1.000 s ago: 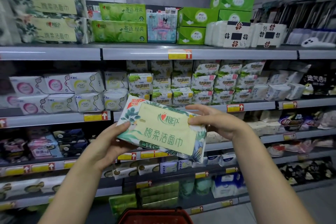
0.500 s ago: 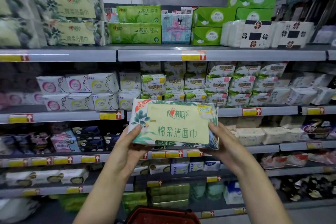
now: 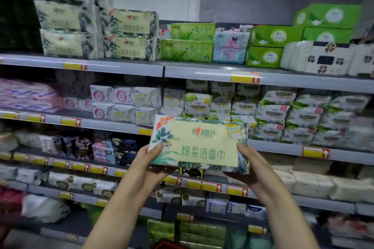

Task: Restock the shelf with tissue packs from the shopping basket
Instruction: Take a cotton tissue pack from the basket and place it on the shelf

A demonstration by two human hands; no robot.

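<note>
Our left hand (image 3: pixel 149 160) pinches the lower left corner of a tissue pack (image 3: pixel 202 145), thumb on the printed front, fingers behind. Our right hand (image 3: pixel 254 166) grips the lower right corner, thumb along the side edge. We hold the pack level in the air, front facing us, before the middle shelf (image 3: pixel 283 147). Matching packs (image 3: pixel 129 46) sit stacked two high toward the left end of the top shelf (image 3: pixel 125 67), well above. A red basket (image 3: pixel 168 245) rim shows at the bottom edge.
</note>
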